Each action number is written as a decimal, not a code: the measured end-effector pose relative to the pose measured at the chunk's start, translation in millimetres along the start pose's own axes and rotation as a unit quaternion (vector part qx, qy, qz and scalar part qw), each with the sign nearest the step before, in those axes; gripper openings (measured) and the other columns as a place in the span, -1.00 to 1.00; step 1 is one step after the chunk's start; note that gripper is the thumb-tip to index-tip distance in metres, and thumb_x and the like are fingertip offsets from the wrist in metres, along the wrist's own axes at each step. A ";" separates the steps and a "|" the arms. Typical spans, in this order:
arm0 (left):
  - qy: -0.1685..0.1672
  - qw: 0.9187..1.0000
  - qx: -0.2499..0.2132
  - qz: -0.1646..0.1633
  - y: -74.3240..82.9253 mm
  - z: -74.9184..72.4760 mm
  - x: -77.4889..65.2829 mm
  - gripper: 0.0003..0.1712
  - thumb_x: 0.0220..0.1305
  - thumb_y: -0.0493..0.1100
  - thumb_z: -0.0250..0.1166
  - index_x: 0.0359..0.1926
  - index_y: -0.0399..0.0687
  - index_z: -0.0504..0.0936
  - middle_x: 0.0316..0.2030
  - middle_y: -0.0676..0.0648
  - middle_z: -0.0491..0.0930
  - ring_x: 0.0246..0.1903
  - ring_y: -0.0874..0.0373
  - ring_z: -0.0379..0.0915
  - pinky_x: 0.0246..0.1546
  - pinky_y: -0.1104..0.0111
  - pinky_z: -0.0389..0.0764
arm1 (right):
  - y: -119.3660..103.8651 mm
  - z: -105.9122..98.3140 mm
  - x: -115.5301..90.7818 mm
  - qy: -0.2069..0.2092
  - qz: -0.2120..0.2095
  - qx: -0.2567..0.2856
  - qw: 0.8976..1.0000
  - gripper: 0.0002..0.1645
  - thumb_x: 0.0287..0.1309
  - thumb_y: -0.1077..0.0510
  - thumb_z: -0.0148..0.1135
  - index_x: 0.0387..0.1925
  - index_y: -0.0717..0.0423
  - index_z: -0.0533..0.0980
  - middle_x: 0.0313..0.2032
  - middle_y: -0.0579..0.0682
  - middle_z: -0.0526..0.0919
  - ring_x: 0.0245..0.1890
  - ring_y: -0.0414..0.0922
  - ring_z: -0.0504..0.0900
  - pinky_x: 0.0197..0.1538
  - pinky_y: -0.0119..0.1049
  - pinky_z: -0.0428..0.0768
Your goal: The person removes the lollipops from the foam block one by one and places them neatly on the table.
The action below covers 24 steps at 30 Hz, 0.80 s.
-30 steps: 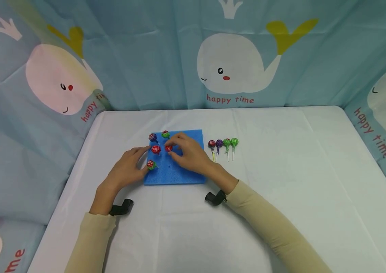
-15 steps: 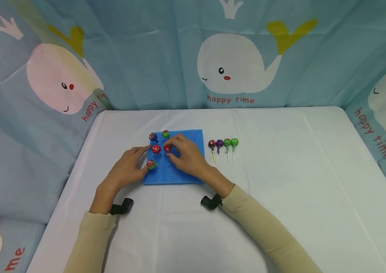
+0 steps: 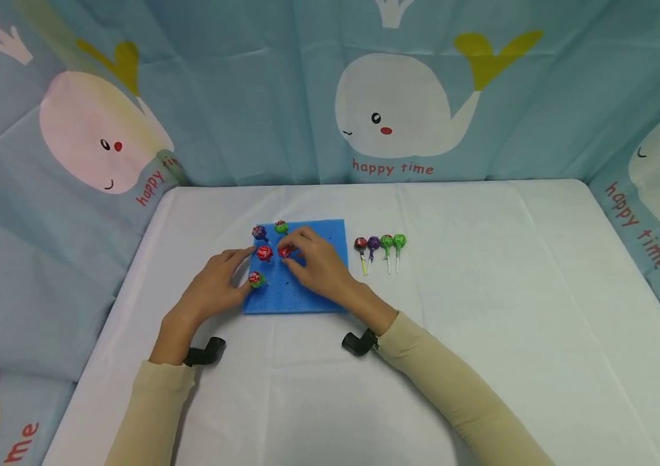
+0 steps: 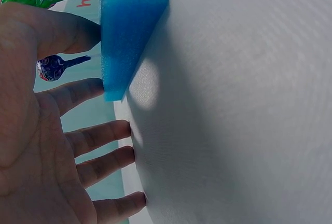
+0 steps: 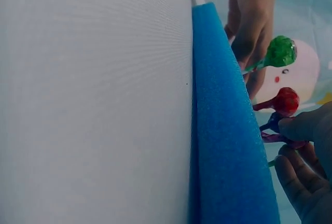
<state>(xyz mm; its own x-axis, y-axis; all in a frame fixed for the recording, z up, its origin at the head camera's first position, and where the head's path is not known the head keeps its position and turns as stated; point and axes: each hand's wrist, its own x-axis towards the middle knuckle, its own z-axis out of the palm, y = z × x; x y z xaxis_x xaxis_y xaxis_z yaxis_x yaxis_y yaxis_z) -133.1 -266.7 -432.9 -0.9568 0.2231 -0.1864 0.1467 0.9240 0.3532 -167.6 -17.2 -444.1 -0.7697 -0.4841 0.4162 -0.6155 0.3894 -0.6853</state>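
Observation:
In the head view, my right hand pinches a red-wrapped lollipop by its head between thumb and fingers. Its stick points down at the blue foam block; the right wrist view shows the lollipop close against the foam face. My left hand rests at the block's left edge, thumb and index finger touching the foam, other fingertips on the tablecloth. Standing in the foam near it are a green-and-red lollipop, a red one, a dark blue one and another green-and-red one.
Right of the foam, several lollipops lie in a row on the white cloth: a dark red one, a purple one and green ones. Small holes dot the foam. A whale-print curtain hangs behind the table.
My right hand has shifted slightly left with the red lollipop, then stayed nearly still over the foam. My left hand keeps its place at the block's edge.

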 end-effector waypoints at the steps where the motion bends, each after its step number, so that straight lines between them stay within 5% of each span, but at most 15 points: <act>1: 0.001 1.000 -0.001 0.001 0.1 -0.1 0.2 -0.16 0.43 0.00 0.22 0.65 0.04 0.20 0.55 -0.34 0.28 0.55 -0.38 0.16 0.48 -0.39 0.29 | -0.2 -0.3 0.0 -0.001 0.001 -0.003 1.000 -0.71 0.35 0.26 0.40 0.07 0.12 0.64 0.01 0.05 0.64 0.01 -0.10 0.73 0.12 -0.26 0.76; 24: 0.007 1.000 -0.006 0.010 0.8 0.3 0.3 -0.17 0.41 0.00 0.23 0.64 0.01 0.23 0.54 -0.35 0.30 0.53 -0.39 0.18 0.47 -0.40 0.29 | -0.4 -1.3 -0.8 0.008 -0.001 0.006 1.000 -0.72 0.32 0.25 0.43 0.04 0.12 0.64 -0.01 0.05 0.64 -0.01 -0.09 0.75 0.11 -0.24 0.78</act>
<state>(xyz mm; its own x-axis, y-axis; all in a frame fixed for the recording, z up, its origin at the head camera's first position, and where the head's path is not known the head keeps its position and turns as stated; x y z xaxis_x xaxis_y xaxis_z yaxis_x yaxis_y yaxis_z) -133.2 -265.9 -433.0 -0.9574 0.2365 -0.1658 0.1623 0.9154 0.3685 -167.0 -16.0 -443.4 -0.7707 -0.4722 0.4277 -0.6157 0.3791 -0.6909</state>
